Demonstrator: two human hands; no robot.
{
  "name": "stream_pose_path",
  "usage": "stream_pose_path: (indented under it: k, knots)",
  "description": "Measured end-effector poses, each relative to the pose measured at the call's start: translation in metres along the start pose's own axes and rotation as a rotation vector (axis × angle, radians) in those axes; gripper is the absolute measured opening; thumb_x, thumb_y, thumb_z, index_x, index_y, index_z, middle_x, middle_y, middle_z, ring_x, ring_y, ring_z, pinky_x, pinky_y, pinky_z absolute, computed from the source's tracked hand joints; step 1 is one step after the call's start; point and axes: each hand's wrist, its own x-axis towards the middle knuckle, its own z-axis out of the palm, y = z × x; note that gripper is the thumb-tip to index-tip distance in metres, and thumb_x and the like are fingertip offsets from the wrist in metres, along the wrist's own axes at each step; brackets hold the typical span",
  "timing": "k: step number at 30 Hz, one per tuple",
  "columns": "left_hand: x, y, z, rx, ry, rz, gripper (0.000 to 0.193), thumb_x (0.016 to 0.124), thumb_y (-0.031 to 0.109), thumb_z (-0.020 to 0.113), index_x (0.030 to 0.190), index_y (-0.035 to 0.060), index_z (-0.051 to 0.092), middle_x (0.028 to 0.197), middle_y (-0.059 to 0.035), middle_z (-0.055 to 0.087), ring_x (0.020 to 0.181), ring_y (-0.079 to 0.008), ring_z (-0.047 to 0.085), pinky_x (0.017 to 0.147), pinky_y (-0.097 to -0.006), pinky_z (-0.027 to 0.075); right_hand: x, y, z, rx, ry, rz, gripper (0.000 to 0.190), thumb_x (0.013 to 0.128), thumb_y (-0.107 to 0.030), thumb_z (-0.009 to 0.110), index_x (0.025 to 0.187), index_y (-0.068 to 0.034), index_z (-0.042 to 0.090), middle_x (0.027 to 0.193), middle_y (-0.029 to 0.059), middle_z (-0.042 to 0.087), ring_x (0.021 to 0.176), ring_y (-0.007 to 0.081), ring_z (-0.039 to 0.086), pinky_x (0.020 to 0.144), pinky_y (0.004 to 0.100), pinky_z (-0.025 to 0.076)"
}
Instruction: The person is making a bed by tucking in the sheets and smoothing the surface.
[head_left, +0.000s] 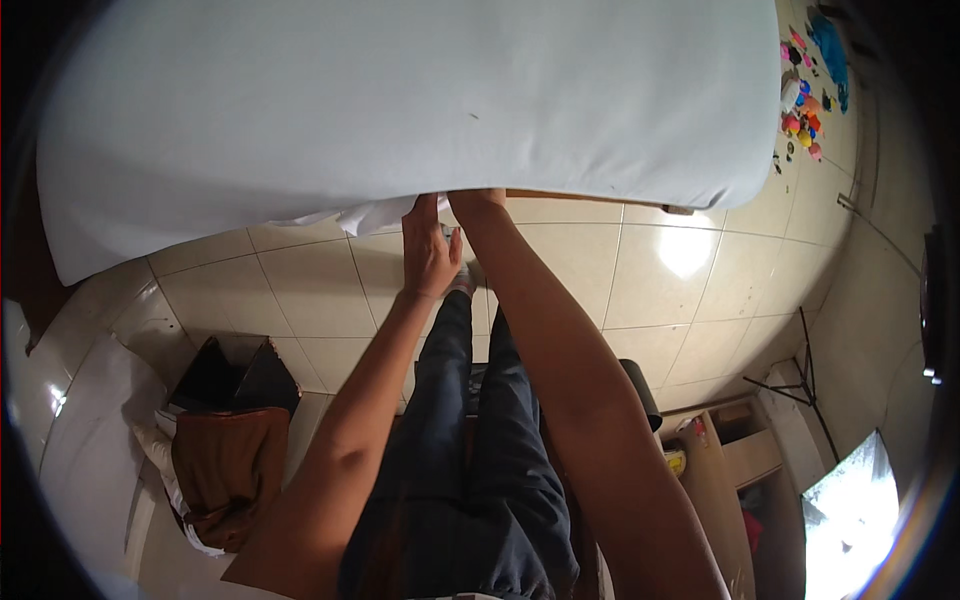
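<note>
A pale sheet (390, 105) is stretched over a mattress that spans the upper part of the head view. My left hand (433, 247) is at the mattress's near lower edge, its fingertips partly hidden there, beside a loose white fold of fabric (375, 214). Just to its right, my right hand (478, 204) reaches under the same edge; its fingers are out of sight beneath the mattress. What either hand grips cannot be made out. A strip of wooden bed frame (592, 196) shows right of my right hand.
Small colourful toys (804, 124) lie on the tiled floor at the upper right. A black open box (240, 375) and a brown bag or cloth (232, 472) stand lower left. At the lower right are a wooden shelf unit (705, 480), a black stand (806, 367) and a bright lamp (851, 517).
</note>
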Motion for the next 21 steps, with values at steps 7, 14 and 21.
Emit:
stream_pose_path:
  k: [7,14,21]
  knots:
    - [0.002,0.003,0.003,0.214,-0.346,-0.127,0.081,0.070,0.008,0.062,0.135,-0.0012,0.014,0.113,-0.0251,0.048,0.098,-0.0366,0.052,0.080,-0.0410,0.044,-0.030,0.055,-0.029,-0.517,-0.071,-0.343,0.042,0.077,-0.009,0.046,0.118,-0.005,0.047,0.124,0.0163,0.045,0.113,0.0327,0.043,0.095,0.0388,0.034]
    - [0.010,-0.015,0.009,0.155,-0.163,-0.024,0.053,0.070,0.001,0.055,0.121,-0.0028,0.042,0.095,-0.0182,0.055,0.084,-0.0342,0.056,0.071,-0.0395,0.047,-0.087,0.078,-0.040,-0.286,0.203,-0.273,0.059,0.074,0.001,0.045,0.131,-0.001,0.032,0.133,0.0176,0.033,0.129,0.0299,0.025,0.104,0.0451,0.023]
    - [0.032,-0.040,0.015,0.543,-0.101,0.450,0.039,0.067,0.012,0.056,0.105,0.0016,0.054,0.087,-0.0150,0.057,0.084,-0.0335,0.056,0.077,-0.0438,0.044,-0.063,0.049,-0.029,-0.428,0.129,-0.107,0.047,0.067,-0.015,0.057,0.112,-0.002,0.049,0.119,0.0156,0.047,0.115,0.0288,0.041,0.102,0.0458,0.023]
